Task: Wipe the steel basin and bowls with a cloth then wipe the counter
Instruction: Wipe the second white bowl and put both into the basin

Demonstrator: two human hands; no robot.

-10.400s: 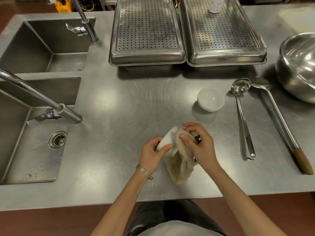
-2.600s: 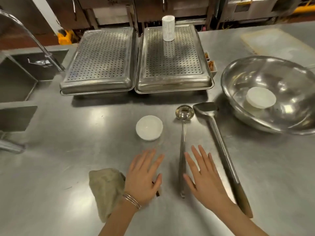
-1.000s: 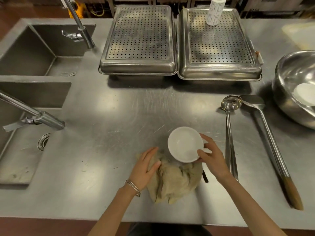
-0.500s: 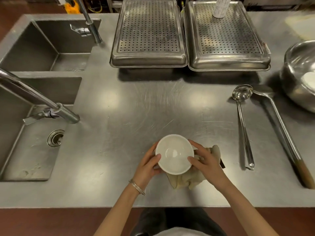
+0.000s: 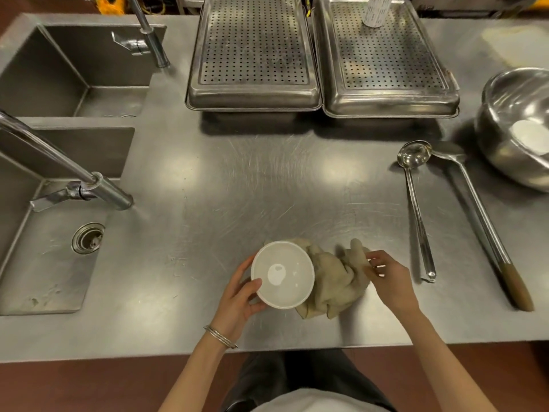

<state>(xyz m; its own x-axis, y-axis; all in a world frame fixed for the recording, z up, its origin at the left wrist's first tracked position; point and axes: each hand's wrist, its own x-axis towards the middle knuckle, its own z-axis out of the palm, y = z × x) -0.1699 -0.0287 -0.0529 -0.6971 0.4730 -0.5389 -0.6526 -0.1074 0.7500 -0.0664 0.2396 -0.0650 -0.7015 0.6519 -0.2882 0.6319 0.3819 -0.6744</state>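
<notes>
A: How many sinks does the counter have?
B: Two, the far sink and the near sink. There are two taps as well, the far tap and the near tap. One drain shows.
A: And the perforated trays?
B: Two again, the left tray and the right tray, and one white roll.
A: Bowls?
B: Two white ones, the near white bowl and the far white bowl, plus one steel basin.
A: Utensils?
B: One ladle and one spatula. There is one cloth. There are two hands, the left hand and the right hand.
</notes>
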